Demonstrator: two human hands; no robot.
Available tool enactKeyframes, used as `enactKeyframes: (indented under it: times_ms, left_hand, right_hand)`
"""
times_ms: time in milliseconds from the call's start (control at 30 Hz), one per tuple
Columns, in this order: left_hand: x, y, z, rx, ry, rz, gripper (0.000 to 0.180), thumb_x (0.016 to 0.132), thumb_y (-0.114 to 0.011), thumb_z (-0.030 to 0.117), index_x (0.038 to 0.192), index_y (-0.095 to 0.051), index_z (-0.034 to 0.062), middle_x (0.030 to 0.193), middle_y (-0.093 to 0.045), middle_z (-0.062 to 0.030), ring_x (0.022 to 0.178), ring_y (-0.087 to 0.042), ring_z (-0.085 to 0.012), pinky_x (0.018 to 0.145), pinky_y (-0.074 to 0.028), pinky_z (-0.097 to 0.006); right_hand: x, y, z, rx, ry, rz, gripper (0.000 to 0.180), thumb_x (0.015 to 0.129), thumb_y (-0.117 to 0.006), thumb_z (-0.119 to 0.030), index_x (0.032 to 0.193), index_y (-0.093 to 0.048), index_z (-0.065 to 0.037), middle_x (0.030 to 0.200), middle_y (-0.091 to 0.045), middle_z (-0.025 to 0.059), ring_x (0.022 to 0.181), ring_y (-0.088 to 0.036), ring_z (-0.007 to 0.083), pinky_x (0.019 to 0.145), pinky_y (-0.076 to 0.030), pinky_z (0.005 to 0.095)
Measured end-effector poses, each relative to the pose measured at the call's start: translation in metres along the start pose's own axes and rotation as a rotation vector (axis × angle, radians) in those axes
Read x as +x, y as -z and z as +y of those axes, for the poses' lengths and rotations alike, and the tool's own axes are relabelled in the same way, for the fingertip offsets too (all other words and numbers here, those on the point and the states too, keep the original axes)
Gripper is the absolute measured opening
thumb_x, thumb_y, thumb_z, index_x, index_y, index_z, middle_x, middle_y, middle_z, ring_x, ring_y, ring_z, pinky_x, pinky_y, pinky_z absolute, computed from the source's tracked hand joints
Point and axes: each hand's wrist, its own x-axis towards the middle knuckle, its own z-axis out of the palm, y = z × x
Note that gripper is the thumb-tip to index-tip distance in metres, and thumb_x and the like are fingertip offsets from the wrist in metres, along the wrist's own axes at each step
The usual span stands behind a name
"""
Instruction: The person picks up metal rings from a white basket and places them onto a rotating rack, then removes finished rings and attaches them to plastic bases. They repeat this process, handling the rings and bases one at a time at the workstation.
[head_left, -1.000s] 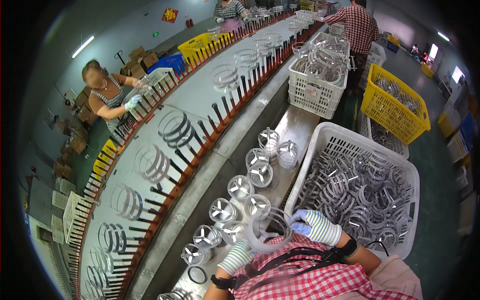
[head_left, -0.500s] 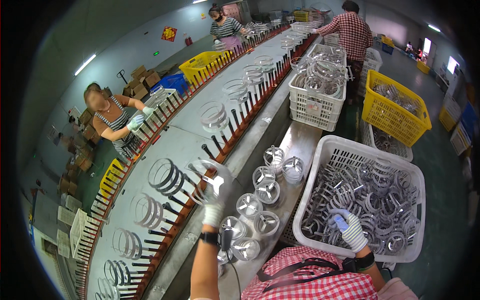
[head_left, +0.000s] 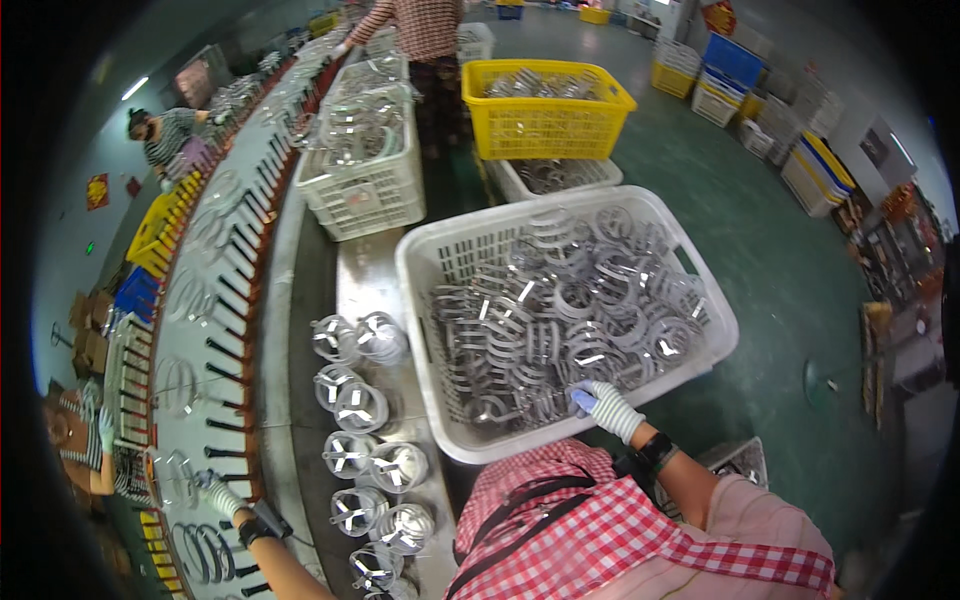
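My left hand (head_left: 220, 494), in a striped glove, reaches over the near edge of the conveyor. Its fingers close at the side of a clear round plastic part (head_left: 172, 480) beside the black pegs. My right hand (head_left: 610, 408), gloved the same way, is at the near inside edge of a large white crate (head_left: 452, 437). Its fingers curl down onto clear plastic rings (head_left: 545, 398) heaped there; the fingertips are partly hidden. Between my hands, several clear round cups with three-spoked centres (head_left: 362, 408) stand in two rows on a metal ledge (head_left: 366, 275).
The conveyor (head_left: 203, 345) curves away on the left, edged with upright pegs. Beyond my crate stand a yellow crate (head_left: 545, 135) and a filled white crate (head_left: 365, 200). One co-worker (head_left: 430, 40) stands ahead; others (head_left: 80, 440) work across the conveyor.
The view has swung right, so the conveyor and my left hand now lie farther left. My right hand is now lower against the crate's near wall, fingers down on the rings.
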Motion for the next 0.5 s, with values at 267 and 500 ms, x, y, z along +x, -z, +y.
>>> enactKeyframes:
  times_ms: [267, 500]
  left_hand:
    - [0.053, 0.018, -0.11, 0.045, -0.38, -0.096, 0.041, 0.086, -0.047, 0.012, 0.124, -0.04, -0.0009, 0.12, -0.049, -0.0203, 0.106, -0.05, -0.0293, 0.091, -0.039, -0.033]
    - [-0.013, -0.094, -0.026, -0.065, -0.347, -0.388, 0.037, 0.087, -0.047, 0.013, 0.121, -0.043, -0.0005, 0.113, -0.051, -0.0174, 0.099, -0.051, -0.0262, 0.086, -0.041, -0.032]
  right_hand:
    - [0.019, 0.086, 0.034, -0.121, -0.045, 0.318, 0.023, 0.086, -0.054, -0.02, 0.095, -0.061, 0.0, 0.073, -0.063, 0.0041, 0.056, -0.054, 0.0094, 0.053, -0.045, 0.0246]
    - [0.048, 0.208, 0.069, 0.0, -0.15, 0.606, 0.028, 0.085, -0.055, -0.021, 0.102, -0.058, 0.001, 0.084, -0.064, 0.0094, 0.066, -0.061, 0.0174, 0.057, -0.048, 0.0279]
